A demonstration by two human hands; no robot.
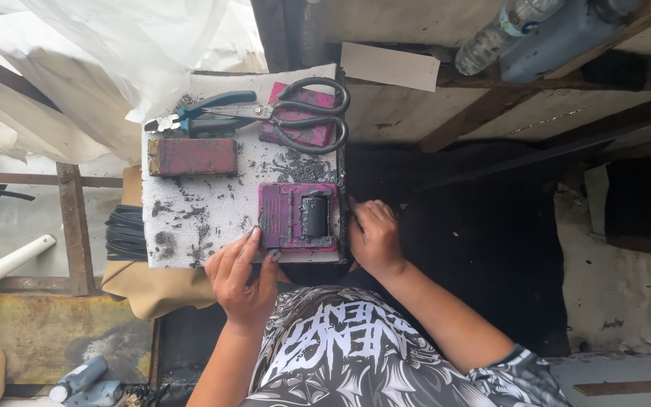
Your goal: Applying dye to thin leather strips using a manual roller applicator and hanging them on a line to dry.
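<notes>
A dirty white foam board (190, 211) lies in front of me. On its near right corner sits a magenta rectangular mould (284, 215) with a black block (315, 217) set in it. My left hand (244, 273) rests flat at the board's near edge, fingertips touching the mould's lower left corner. Curled at the board's right edge beside the mould is my right hand (374, 237), pinching something small and dark that I cannot make out. Further back lie a second magenta block (192, 157), teal-handled pliers (201, 113) and black-handled scissors (307, 114) over another magenta piece (304, 136).
Black grit is scattered over the board. A coil of black cable (126, 234) lies to its left, above brown cardboard (156, 290). A white pipe (5, 264) sits far left. A plastic bottle (502, 30) and a dark container (566, 34) stand at the back right.
</notes>
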